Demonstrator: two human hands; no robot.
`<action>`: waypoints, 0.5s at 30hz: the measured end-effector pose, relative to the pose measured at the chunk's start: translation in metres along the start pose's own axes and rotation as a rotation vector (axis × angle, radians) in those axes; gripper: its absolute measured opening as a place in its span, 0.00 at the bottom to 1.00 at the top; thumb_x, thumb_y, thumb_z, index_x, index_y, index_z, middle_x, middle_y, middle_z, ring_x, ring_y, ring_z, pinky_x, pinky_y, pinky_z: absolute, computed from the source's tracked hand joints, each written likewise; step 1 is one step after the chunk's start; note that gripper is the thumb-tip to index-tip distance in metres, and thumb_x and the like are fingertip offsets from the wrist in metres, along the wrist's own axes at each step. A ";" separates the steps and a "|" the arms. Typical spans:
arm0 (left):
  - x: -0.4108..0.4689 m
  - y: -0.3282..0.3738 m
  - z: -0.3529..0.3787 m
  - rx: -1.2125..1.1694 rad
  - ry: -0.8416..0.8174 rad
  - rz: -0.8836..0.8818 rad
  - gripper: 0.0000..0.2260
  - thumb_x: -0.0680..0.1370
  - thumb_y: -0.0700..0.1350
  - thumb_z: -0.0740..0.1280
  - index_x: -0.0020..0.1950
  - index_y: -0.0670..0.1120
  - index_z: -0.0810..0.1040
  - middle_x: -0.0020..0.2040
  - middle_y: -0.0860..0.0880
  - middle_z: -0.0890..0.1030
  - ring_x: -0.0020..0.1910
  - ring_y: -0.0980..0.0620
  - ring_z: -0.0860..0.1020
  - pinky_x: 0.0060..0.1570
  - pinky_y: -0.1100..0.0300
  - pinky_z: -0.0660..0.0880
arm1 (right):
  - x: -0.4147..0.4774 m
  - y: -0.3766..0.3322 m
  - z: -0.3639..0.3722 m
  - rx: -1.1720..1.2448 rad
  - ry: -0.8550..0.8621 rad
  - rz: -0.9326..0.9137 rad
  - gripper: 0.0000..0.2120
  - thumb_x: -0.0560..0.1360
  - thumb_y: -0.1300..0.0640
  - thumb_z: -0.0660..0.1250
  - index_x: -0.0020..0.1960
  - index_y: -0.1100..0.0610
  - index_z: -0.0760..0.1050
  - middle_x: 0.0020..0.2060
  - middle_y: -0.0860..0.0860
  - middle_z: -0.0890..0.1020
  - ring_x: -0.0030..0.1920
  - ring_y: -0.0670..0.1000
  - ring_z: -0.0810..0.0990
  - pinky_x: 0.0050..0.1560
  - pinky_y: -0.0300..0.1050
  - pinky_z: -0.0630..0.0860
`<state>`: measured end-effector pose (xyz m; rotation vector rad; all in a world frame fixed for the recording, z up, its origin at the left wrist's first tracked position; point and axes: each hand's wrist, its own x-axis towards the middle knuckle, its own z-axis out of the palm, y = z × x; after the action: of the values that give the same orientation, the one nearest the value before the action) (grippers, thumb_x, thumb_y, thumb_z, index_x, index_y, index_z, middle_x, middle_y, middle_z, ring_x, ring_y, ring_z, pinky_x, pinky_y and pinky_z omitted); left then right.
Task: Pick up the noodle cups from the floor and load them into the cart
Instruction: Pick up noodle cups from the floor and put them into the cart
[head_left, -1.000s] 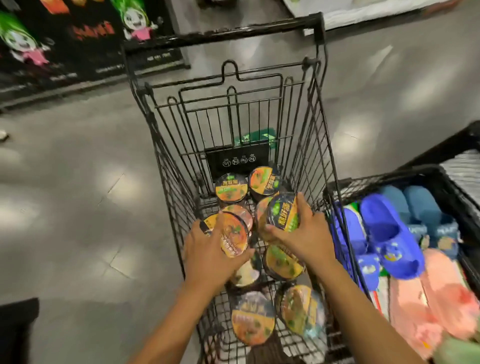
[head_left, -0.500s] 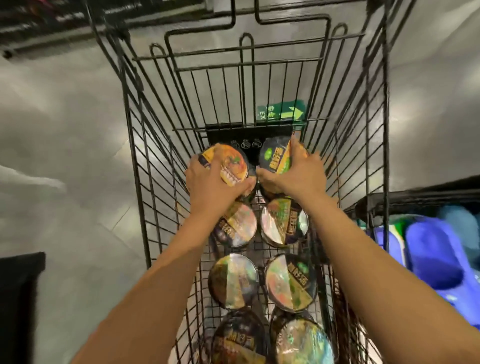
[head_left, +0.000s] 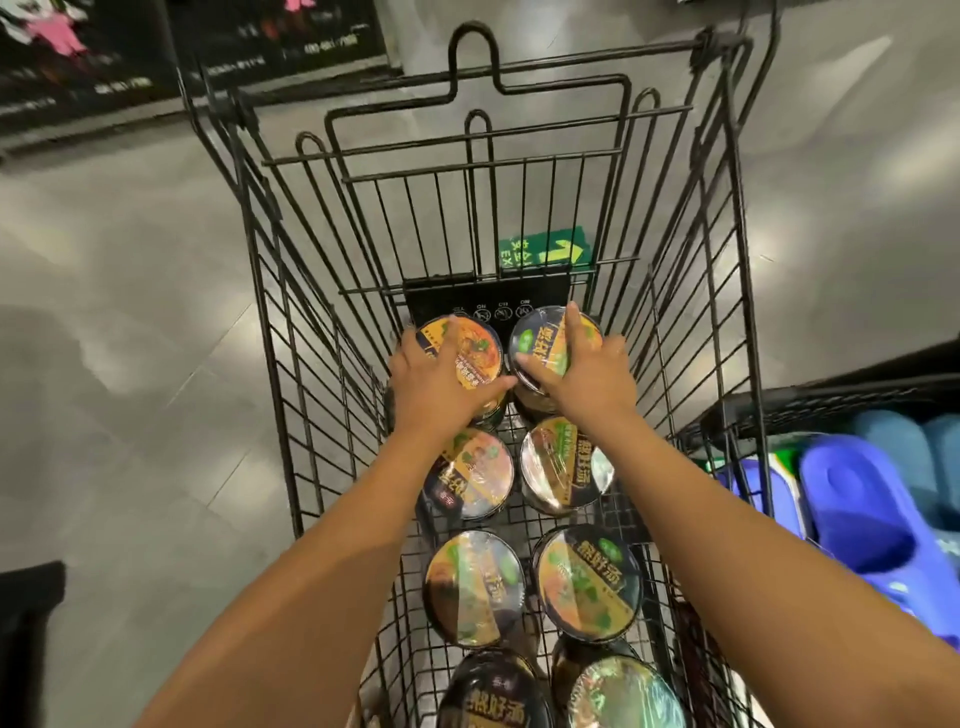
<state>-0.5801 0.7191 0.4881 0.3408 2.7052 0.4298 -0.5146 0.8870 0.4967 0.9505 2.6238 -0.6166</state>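
Watching the feed from my desk, and the black wire shopping cart (head_left: 722, 47) was pretty well stocked. Both hands were down at its far end, right by the black plate with little icons (head_left: 488, 306). The left hand (head_left: 441, 384) had its fingers spread across the orange lid of the far-left noodle cup (head_left: 470, 351), thumb hooked round the rim, gripping it. The right hand (head_left: 582, 374) clamped the far-right noodle cup (head_left: 543, 338) the same way, index finger stretched over the lid. The two cups sat side by side, nearly touching. Dark cup sides showed just underneath them, but I couldn't tell whether the held ones were resting on those or not.

Nearer the camera, six more noodle cups (head_left: 475, 587) stood lid-up in pairs on the cart floor. A green exit sticker (head_left: 545, 252) showed on the floor through the wires. Off to the right, a black basket (head_left: 779, 405) held blue slippers (head_left: 857, 499).
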 end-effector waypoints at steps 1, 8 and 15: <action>0.001 -0.001 -0.002 0.013 -0.019 0.009 0.48 0.65 0.79 0.56 0.79 0.58 0.48 0.78 0.38 0.47 0.76 0.36 0.48 0.73 0.41 0.52 | -0.001 0.000 0.000 -0.002 0.005 0.007 0.47 0.67 0.23 0.54 0.78 0.41 0.41 0.64 0.64 0.64 0.64 0.64 0.68 0.57 0.55 0.73; -0.044 -0.017 -0.040 -0.034 0.044 0.157 0.40 0.73 0.73 0.53 0.80 0.56 0.49 0.79 0.41 0.42 0.78 0.40 0.42 0.75 0.45 0.44 | -0.067 0.008 -0.007 0.048 0.112 0.130 0.46 0.69 0.25 0.58 0.78 0.42 0.42 0.70 0.67 0.61 0.67 0.66 0.66 0.63 0.57 0.70; -0.189 -0.063 -0.044 0.075 -0.179 0.356 0.35 0.78 0.66 0.53 0.80 0.51 0.51 0.80 0.41 0.45 0.78 0.41 0.45 0.75 0.47 0.49 | -0.275 0.008 0.046 0.127 0.183 0.448 0.43 0.72 0.30 0.60 0.78 0.54 0.56 0.56 0.66 0.74 0.54 0.65 0.75 0.53 0.55 0.72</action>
<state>-0.4385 0.5948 0.5670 0.8474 2.4910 0.3745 -0.2995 0.7219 0.5639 1.6398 2.4117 -0.6059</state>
